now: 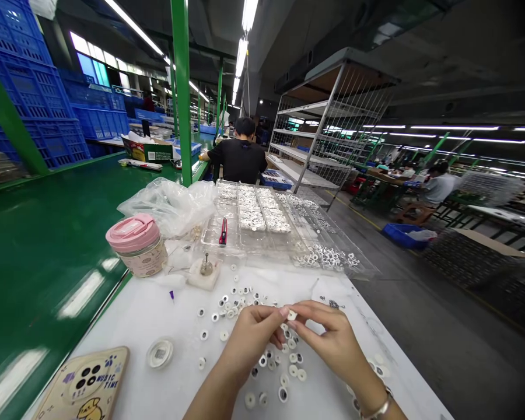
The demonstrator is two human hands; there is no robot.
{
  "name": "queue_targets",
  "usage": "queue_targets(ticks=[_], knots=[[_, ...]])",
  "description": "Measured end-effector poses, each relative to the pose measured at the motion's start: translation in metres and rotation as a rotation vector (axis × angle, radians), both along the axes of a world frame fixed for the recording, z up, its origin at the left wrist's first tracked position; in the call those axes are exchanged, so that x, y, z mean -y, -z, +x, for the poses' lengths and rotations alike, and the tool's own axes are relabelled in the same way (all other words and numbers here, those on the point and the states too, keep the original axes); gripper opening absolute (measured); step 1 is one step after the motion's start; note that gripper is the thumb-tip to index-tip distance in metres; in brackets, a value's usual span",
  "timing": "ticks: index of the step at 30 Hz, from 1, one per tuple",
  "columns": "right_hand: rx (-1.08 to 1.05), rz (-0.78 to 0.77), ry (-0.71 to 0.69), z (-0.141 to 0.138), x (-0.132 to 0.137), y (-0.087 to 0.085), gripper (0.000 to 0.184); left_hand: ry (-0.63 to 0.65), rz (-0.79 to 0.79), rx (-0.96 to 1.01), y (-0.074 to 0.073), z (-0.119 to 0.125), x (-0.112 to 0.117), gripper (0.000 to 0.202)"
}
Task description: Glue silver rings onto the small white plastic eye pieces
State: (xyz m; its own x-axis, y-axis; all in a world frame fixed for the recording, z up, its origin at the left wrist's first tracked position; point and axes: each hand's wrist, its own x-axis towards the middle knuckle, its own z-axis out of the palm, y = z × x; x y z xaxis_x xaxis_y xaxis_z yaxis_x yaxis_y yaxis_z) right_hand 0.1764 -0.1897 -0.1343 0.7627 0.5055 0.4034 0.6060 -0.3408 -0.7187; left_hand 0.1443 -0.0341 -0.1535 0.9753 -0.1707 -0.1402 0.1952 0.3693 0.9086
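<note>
Phone case point(81, 385) reading "MUSIC TIME", left hand point(250, 339) and right hand point(332, 341) pinching one small white ring point(291, 315)

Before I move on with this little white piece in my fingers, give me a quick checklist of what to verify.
1. Grip: white piece pinched between fingertips of left hand and right hand: ok.
2. Which face of the piece is up: too small to see: cannot tell.
3. Supply at hand: loose rings scattered on the white table right under both hands: ok.
4. Red cutter away from the fingers: it lies in the clear tray, apart from both hands: ok.
5. Cutter blade retracted: cannot tell.
6. Pin fixture upright beyond the rings: ok.
</note>
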Motion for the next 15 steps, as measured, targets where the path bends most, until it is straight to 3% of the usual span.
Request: queue_targets(ticks=[8,12,15], knots=[[-0.012,-0.083,0.055,0.001,0.009,-0.01,0.023,-0.012,-0.065,-0.079,0.002,0.002,0.002,0.042],[-0.231,-0.374,0.059,0.003,0.033,-0.021,0.023,-0.118,-0.035,-0.169,-0.005,0.002,-0.002,0.048],[-0.333,-0.603,0.021,0.003,0.039,-0.017,0.018,-0.19,-0.039,-0.21,-0.01,0.002,-0.005,0.047]])
